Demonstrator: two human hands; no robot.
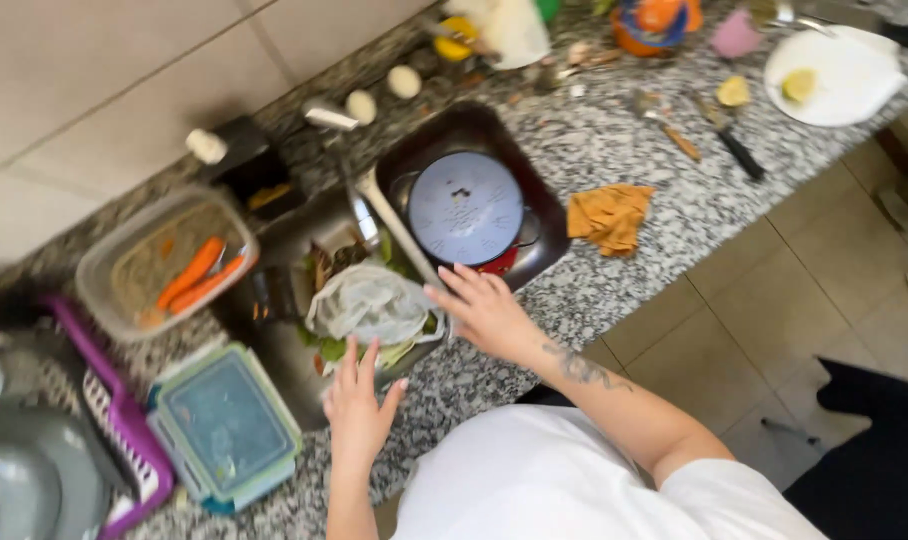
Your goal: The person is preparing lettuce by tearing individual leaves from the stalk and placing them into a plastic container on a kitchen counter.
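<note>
- Head view: your left hand (357, 405) hovers flat over the near edge of the sink (274, 300), fingers spread, grip released and holding nothing.
- Your right hand (484, 310) is also open, fingers stretched toward the sink's divider; its fingertips are just beside the bag (369, 300), though you cannot tell whether they touch it.
- The bag, pale and crumpled, lies in the left basin on top of green scraps (332, 347), between your two hands.
- In the right basin sits a red pot (496, 262) under a round blue-grey lid (464, 205).
- A long pale spoon handle (399, 228) runs along the divider, between bag and pot.
- On the worktop (614, 150), an orange cloth (610, 215) lies just right of the sink.
- Left of the sink, a clear tub (104, 262) holds carrots (192, 272); near it, closer to you, is a closed box with a teal lid (224, 425).
- A purple rack (124, 420) stands at the far left, touching the box.
- Far right, well apart from your hands, a white plate (854, 85) carries a lemon piece (798, 84); a knife (734, 145) lies near it.
</note>
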